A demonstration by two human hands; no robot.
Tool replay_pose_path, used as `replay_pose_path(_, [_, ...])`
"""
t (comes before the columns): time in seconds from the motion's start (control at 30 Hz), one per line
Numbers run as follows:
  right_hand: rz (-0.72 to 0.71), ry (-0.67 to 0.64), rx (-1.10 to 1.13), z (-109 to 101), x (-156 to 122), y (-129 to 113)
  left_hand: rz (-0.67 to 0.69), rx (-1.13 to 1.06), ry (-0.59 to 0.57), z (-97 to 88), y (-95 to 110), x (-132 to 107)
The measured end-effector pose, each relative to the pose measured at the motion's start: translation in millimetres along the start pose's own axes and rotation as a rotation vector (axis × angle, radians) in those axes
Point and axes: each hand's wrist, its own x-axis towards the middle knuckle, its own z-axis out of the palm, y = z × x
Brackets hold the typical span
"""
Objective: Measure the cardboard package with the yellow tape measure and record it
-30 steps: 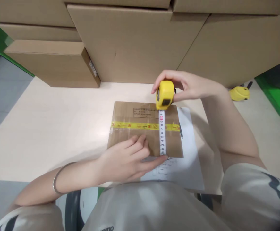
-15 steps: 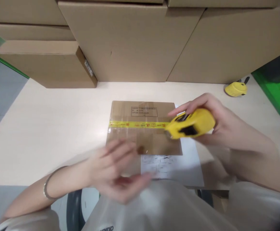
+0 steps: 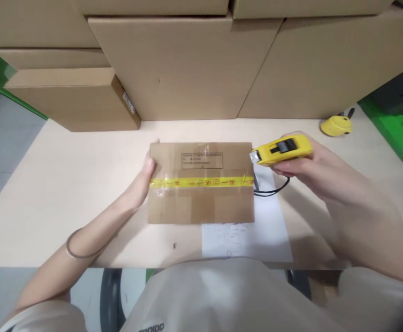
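A flat cardboard box (image 3: pixel 201 203) lies in front of me, with a band of yellow printed tape (image 3: pixel 201 182) across its middle and a printed text frame on top. My left hand (image 3: pixel 143 180) grips the box by its left edge; most of its fingers are hidden behind that side. Held in my right hand (image 3: pixel 300 161) is a yellow tape measure (image 3: pixel 280 150) with a black slider and a dangling black cord. Its metal end is at the box's upper right corner; whether they touch I cannot tell.
Under the box's right part lies a white sheet (image 3: pixel 248 242) with line drawings. A second yellow tool (image 3: pixel 336 125) rests at the back right. Large cardboard boxes (image 3: pixel 187 69) wall off the table's back, and a smaller carton (image 3: pixel 80 108) stands at the left.
My left hand has gone from in front of the box to its left edge and closed there. The tape measure has moved up slightly and turned, its metal end by the right corner.
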Motion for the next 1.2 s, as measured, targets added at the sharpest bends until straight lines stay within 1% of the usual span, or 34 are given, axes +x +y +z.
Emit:
replay_pose_path(0.07, [-0.041, 0.042, 0.045, -3, -10, -8, -0.067, -0.031, 0.039, -6.7, 4, 1])
replay_pose_path(0.1, [-0.058, 0.065, 0.065, -4, -16, -13, -0.077, -0.03, 0.051, -11.0, 7, 1])
replay_pose_path(0.17, [-0.081, 0.118, 0.091, -6, -26, -23, -0.051, -0.002, 0.079, -18.3, 14, 3])
replay_pose_path(0.27, [-0.075, 0.159, 0.104, -9, -38, -36, 0.035, 0.045, 0.149, -22.6, 25, 5])
replay_pose_path(0.33, [-0.071, 0.172, 0.12, -12, -41, -41, 0.115, 0.094, 0.152, -21.7, 29, 4])
replay_pose_path(0.43, [-0.129, 0.237, 0.113, -11, -38, -47, 0.268, 0.168, 0.097, -17.7, 23, 0])
replay_pose_path(0.5, [-0.214, 0.251, 0.049, -3, -32, -52, 0.35, 0.204, 0.089, -13.9, 14, -3])
replay_pose_path(0.53, [-0.257, 0.223, -0.007, 4, -28, -55, 0.365, 0.211, 0.093, -11.8, 9, -5])
replay_pose_path(0.6, [-0.35, 0.122, -0.173, 22, -17, -65, 0.354, 0.197, 0.104, -7.7, -1, -7])
replay_pose_path(0.67, [-0.442, -0.002, -0.35, 44, -5, -78, 0.322, 0.159, 0.105, -4.4, -6, -9])
replay_pose_path(0.73, [-0.512, -0.146, -0.479, 67, 8, -90, 0.308, 0.13, 0.097, -2.5, -8, -11])
replay_pose_path(0.83, [-0.575, -0.384, -0.58, 98, 21, -102, 0.294, 0.127, 0.084, -1.6, -9, -16])
replay_pose_path(0.9, [-0.601, -0.494, -0.617, 112, 25, -105, 0.288, 0.148, 0.099, -1.8, -12, -21])
replay_pose_path(0.97, [-0.607, -0.537, -0.64, 117, 23, -105, 0.291, 0.174, 0.119, -2.5, -17, -24])
replay_pose_path(1.03, [-0.604, -0.535, -0.657, 115, 19, -103, 0.305, 0.208, 0.117, -3.8, -20, -23])
replay_pose_path(1.13, [-0.582, -0.462, -0.661, 100, 10, -97, 0.341, 0.278, 0.101, -5.7, -20, -18])
replay_pose_path(1.2, [-0.543, -0.388, -0.67, 81, 5, -88, 0.358, 0.31, 0.107, -6.3, -15, -14])
